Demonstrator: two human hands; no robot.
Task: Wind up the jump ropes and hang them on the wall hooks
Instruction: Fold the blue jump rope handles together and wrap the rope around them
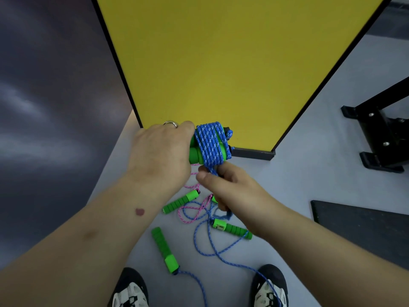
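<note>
Both forearms reached over 2 shoes (130, 291) toward a bundle: the left hand (161, 151) gripped 2 ribbed green foam handles (195, 151) wound tightly with braided blue rope (210, 142), while the right hand (228, 185) pinched its loose end just beneath. On the grey floor (298, 173) below lay a pink rope (192, 209) and another blue rope (212, 247), tangled loosely, with cylindrical green handles, before a flat yellow panel (221, 63).

No readable text, label, brand, number or sign shows anywhere. The yellow panel (221, 63) is plain, and the green handles (232, 229) on the floor below it carry no legible marking.
</note>
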